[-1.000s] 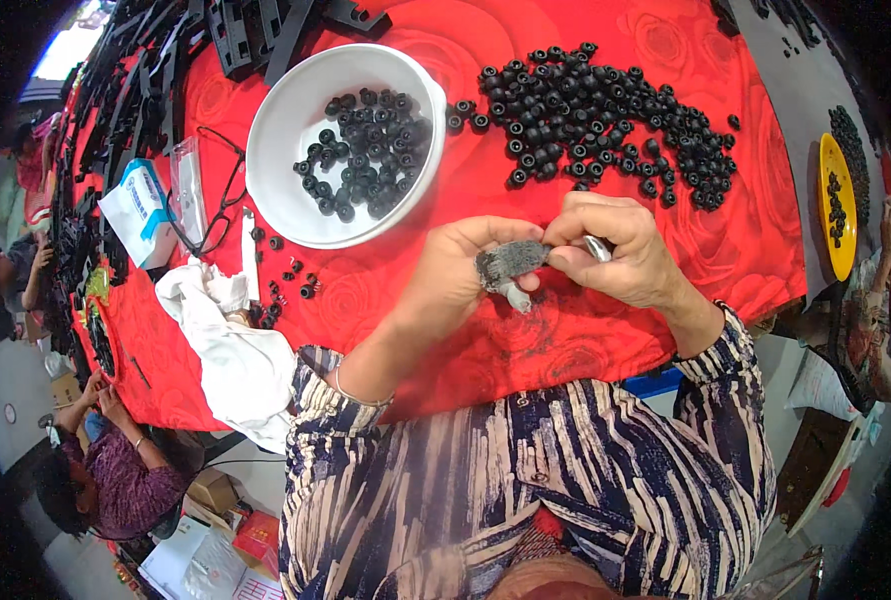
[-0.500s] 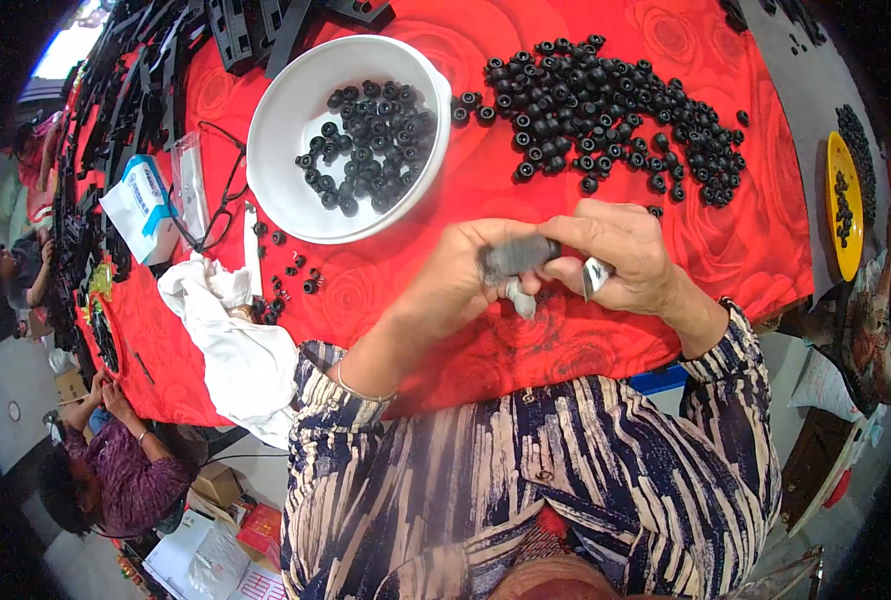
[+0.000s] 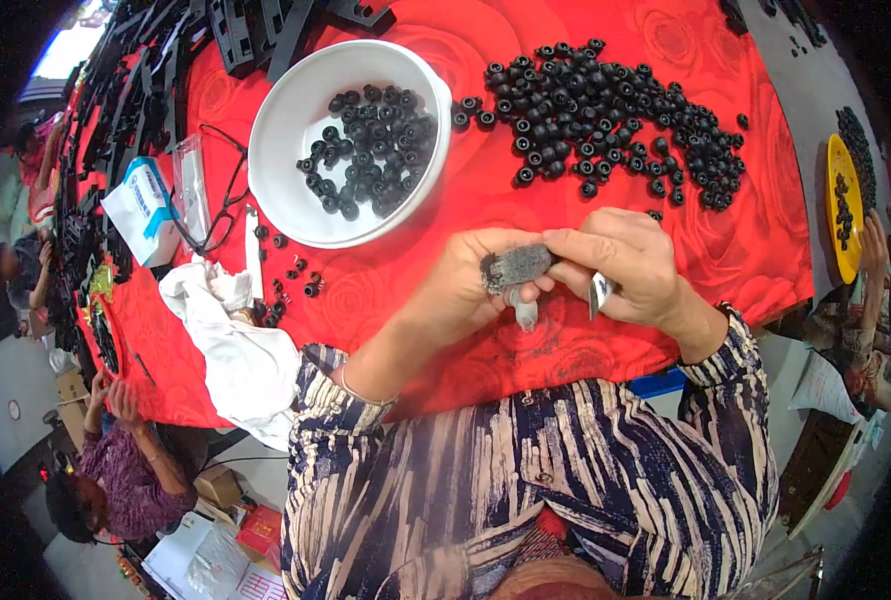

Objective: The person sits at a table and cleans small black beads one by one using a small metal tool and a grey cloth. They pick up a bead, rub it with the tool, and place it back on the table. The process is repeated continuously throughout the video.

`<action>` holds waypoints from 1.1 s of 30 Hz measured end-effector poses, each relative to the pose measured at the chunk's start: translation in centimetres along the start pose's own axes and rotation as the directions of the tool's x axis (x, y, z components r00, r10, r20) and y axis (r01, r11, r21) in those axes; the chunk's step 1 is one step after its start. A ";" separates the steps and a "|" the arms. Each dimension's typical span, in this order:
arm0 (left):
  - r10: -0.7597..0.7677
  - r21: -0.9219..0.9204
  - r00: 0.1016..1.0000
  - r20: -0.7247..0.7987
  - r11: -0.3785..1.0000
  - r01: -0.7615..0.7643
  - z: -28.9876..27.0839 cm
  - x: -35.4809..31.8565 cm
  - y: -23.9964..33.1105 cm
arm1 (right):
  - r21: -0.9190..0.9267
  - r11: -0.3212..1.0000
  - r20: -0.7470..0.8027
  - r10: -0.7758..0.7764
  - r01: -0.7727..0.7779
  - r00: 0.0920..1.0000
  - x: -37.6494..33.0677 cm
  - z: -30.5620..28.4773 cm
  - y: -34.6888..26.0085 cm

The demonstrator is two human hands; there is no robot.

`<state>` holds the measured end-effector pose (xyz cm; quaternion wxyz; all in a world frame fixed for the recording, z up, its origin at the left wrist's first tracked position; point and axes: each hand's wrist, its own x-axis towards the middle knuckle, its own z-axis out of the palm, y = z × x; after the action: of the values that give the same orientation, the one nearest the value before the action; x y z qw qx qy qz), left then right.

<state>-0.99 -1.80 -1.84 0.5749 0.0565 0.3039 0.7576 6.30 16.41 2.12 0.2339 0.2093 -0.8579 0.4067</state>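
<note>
**Site: small hand-assembly workshop, by the look of it**

You're at a shared worktable under a red rose-print cloth point(image 3: 755, 245), homely but loaded like a bench. Ahead of you: heaped small black parts point(image 3: 605, 115), with similar ones in a white bowl point(image 3: 295, 110). Long black parts point(image 3: 230, 35) crowd your far left. Co-worker in purple point(image 3: 130, 485) sits on your left, cardboard box point(image 3: 217, 487) alongside; on your right another person's hand point(image 3: 873, 245) is near a yellow plate point(image 3: 847, 262) of dark bits

Red tablecloth point(image 3: 745, 250) under white bowl point(image 3: 283, 135), black parts point(image 3: 605, 120).
</note>
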 end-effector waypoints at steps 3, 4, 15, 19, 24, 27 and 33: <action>0.043 0.007 0.999 -0.010 0.999 -0.043 0.7 -0.1 0.1 | -0.111 0.992 0.020 -0.064 0.066 0.998 -0.3 -0.3 -0.4; 0.033 -0.014 0.999 -0.010 0.999 -0.033 1.0 -0.3 0.2 | -0.130 0.989 0.021 -0.067 0.069 0.998 -0.4 -0.3 -0.5; 0.151 0.204 0.983 -0.105 0.971 -0.127 1.5 -0.4 0.5 | -0.003 0.985 0.098 0.172 -0.172 0.980 0.0 -1.3 -0.4; 0.173 0.272 0.980 -0.102 0.952 -0.139 1.8 -0.7 1.1 | 0.183 0.735 0.281 0.598 -0.653 0.751 1.1 -2.9 -1.1; 0.225 0.332 0.973 -0.056 0.923 -0.194 1.5 -0.4 1.0 | 0.221 0.846 0.204 0.446 -0.485 0.872 0.2 -2.2 0.1; 0.238 0.352 0.970 -0.051 0.913 -0.206 1.5 -0.4 1.0 | 0.199 0.839 0.248 0.458 -0.507 0.854 0.0 -1.9 0.3; 0.264 0.395 0.964 -0.023 0.888 -0.234 1.5 -0.4 0.9 | 0.149 0.881 0.225 0.412 -0.449 0.883 -0.3 -1.4 0.4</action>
<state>-0.96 -1.73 -0.09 0.4385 0.1792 0.4601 0.7510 6.68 17.83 2.52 0.0339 0.0721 -0.8564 0.5101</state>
